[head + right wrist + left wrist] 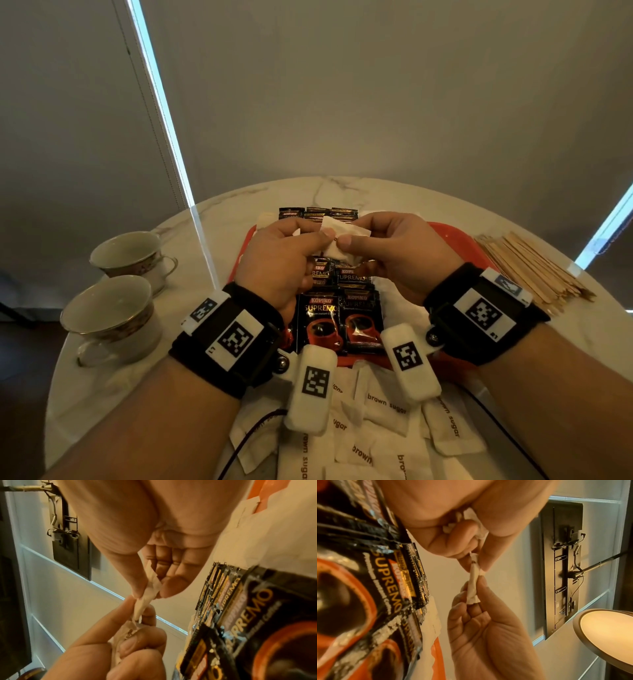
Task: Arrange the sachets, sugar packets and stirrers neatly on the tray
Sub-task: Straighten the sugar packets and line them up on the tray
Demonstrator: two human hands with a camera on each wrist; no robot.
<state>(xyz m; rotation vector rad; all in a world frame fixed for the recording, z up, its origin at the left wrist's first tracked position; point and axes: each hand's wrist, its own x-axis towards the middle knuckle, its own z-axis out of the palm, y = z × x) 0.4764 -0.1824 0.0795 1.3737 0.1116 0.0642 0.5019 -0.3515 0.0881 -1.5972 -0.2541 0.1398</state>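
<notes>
Loose brown sugar packets [387,404] nearest, on the table below the wrists. Left hand [277,260] and right hand [397,257] both pinching one white sugar packet [339,236] above the red tray [455,240]. Beneath the pinch, coffee sachets [339,318]; rightward, stirrers [527,270]; leftward, two cups [113,308].

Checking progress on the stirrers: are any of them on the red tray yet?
No, the wooden stirrers lie in a pile on the table, right of the red tray.
</notes>
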